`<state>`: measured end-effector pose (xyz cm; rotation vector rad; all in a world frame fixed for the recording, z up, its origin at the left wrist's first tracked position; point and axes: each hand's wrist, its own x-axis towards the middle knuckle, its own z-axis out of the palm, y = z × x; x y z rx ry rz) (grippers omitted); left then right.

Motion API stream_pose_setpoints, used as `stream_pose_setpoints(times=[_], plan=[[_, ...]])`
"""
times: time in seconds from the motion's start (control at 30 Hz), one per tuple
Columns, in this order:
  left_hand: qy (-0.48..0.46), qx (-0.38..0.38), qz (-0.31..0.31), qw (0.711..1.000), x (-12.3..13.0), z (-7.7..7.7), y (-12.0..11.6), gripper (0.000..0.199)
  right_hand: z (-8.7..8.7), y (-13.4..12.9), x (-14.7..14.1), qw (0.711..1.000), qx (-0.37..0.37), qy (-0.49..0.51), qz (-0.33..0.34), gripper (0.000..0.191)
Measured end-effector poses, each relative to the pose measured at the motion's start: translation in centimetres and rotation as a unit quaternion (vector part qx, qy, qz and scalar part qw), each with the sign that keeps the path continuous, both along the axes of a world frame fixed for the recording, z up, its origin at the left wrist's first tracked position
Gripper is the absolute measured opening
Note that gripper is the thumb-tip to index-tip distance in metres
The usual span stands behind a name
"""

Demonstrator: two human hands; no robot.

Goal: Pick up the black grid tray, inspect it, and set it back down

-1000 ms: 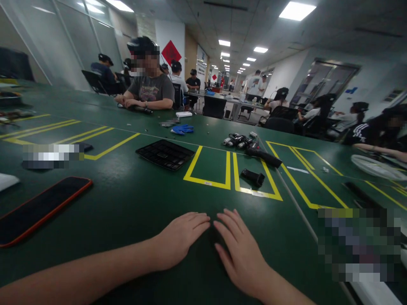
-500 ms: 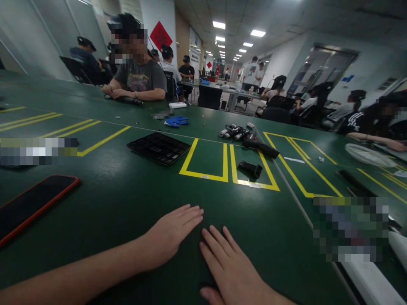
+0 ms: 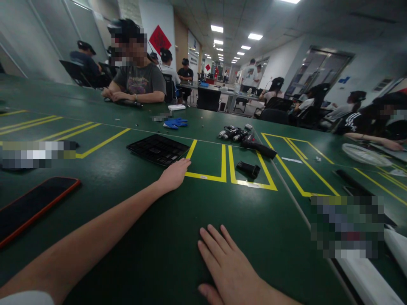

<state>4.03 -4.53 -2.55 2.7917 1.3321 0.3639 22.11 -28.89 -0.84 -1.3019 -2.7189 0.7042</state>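
Note:
My left hand [image 3: 174,174] reaches out over the green table [image 3: 152,237], its fingers stretched toward the near right corner of a black compartment tray [image 3: 157,149]. Whether it touches the tray is hard to tell; nothing shows in its grasp. Flat on the tabletop lies my right hand [image 3: 229,264], fingers spread, holding nothing. Right of the tray is a yellow tape outline [image 3: 224,163], and in the neighbouring outline sits a small black part [image 3: 248,168]. Behind that part are a black tool [image 3: 259,147] and a bundle of dark and silver pieces [image 3: 233,132].
A phone with an orange edge [image 3: 40,203] lies at the left. Farther back are a blue glove [image 3: 176,123] and a white box [image 3: 177,107]. A person [image 3: 140,78] sits across the table. At the right are a clear round lid [image 3: 365,154] and white pieces [image 3: 364,271].
My left hand has moved forward and slightly left, from beside my right hand to the tray's near right corner. My right hand stays almost where it was.

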Motion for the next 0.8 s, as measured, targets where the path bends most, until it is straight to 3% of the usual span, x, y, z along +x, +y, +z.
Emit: stream_pose_setpoints(times=[0.1,0.2,0.27,0.37,0.47,0.8], plan=[[-0.044,0.034,-0.044,0.997,0.3,1.0,-3.5,0.05,-0.2,-0.2,0.2,1.0,0.028,-0.006,-0.002,0.066],[-0.053,-0.036,-0.178,0.982,0.2,2.2,-9.7,0.057,-1.6,-0.6,0.2,0.993,0.116,0.003,0.021,0.064],[-0.04,-0.104,-0.289,0.951,-0.2,3.1,-14.1,0.058,-3.1,-0.9,-0.4,0.982,0.181,0.023,0.055,0.054],[-0.029,-0.203,-0.383,0.9,-0.6,4.2,-18.3,0.059,-4.6,-1.3,-1.7,0.968,0.226,0.047,0.102,0.04],[-0.025,-0.254,-0.397,0.882,-0.7,4.8,-19.1,0.059,-4.6,-1.3,-2.5,0.965,0.231,0.06,0.106,0.039],[-0.024,-0.276,-0.394,0.876,-0.4,4.5,-18.3,0.061,-4.9,-1.1,-2.1,0.964,0.227,0.081,0.111,0.037]])
